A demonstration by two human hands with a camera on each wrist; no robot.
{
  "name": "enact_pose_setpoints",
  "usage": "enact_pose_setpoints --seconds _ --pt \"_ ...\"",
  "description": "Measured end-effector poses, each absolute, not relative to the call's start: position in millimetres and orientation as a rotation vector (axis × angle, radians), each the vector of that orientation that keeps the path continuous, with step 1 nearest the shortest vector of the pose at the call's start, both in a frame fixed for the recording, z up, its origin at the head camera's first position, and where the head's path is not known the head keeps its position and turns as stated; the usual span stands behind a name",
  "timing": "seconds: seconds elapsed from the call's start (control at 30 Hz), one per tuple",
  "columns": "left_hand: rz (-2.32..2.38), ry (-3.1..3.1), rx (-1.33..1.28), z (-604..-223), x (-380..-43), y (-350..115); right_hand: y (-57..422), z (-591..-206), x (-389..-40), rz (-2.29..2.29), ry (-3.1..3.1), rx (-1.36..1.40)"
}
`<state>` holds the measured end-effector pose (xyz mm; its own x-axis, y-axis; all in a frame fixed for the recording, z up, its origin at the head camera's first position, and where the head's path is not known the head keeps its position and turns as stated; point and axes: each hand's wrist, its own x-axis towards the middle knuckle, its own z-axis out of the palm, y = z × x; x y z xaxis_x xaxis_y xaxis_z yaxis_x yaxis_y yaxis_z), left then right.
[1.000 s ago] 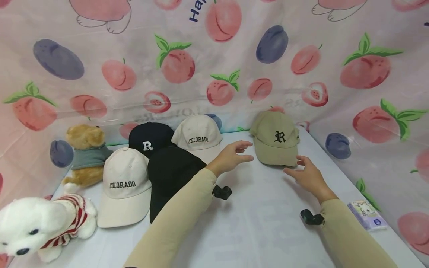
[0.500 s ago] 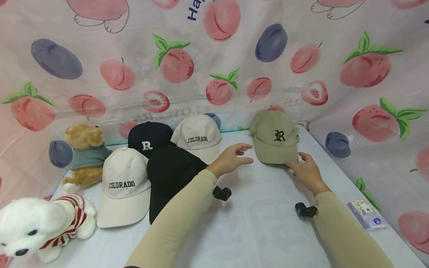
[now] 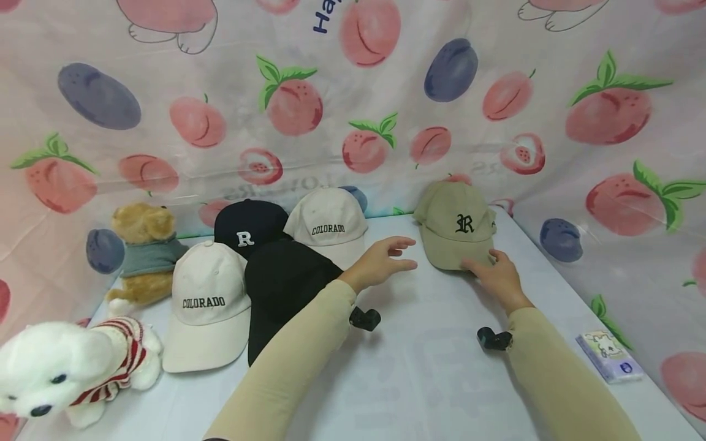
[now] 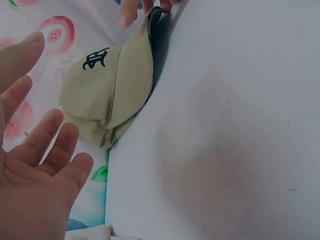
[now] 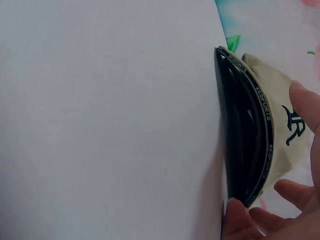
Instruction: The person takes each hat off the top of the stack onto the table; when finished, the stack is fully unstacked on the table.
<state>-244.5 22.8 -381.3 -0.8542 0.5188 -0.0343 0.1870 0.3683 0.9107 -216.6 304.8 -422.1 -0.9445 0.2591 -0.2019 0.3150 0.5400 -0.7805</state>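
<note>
A khaki baseball cap (image 3: 459,223) with a dark letter R stands at the back right of the white table, brim facing me. My right hand (image 3: 499,278) is at the right corner of its brim. In the right wrist view, fingertips (image 5: 237,215) meet the brim's end, while the thumb (image 5: 302,100) stays apart in front of the crown. My left hand (image 3: 380,262) hovers left of the cap, fingers spread and loosely bent, holding nothing; the left wrist view shows a gap between that hand (image 4: 45,170) and the cap.
Left of my left arm stand a black cap (image 3: 287,282), a navy cap (image 3: 248,228) and two cream caps, one in front (image 3: 206,306), one behind (image 3: 325,220). A brown plush (image 3: 146,251) and white plush dog (image 3: 83,367) sit far left; a small packet (image 3: 609,356) lies right.
My right hand has moved left and slightly up to the khaki cap's brim corner. The left hand and the caps have stayed in place.
</note>
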Motion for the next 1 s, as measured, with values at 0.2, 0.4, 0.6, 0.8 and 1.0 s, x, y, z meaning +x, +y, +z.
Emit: enact_pose_setpoints --seconds 0.2,0.4,0.6,0.8,1.0 --pt "1.488 2.305 0.612 -379.4 -243.0 23.2 304.6 -426.2 -220.6 -1.295 2.737 0.508" --pt "1.481 2.302 0.623 -378.6 -243.8 22.9 306.4 -427.8 -222.0 -1.254 2.76 0.499" --pt "1.476 2.299 0.61 -378.1 -243.4 22.5 302.6 -426.8 -222.8 -1.206 2.802 0.475" --pt "1.465 2.308 0.613 -378.4 -243.8 23.4 299.9 -424.2 -223.0 -1.144 2.805 0.494" --pt "1.455 2.323 0.608 -378.1 -243.7 23.2 303.2 -420.7 -218.9 -1.125 2.77 0.422"
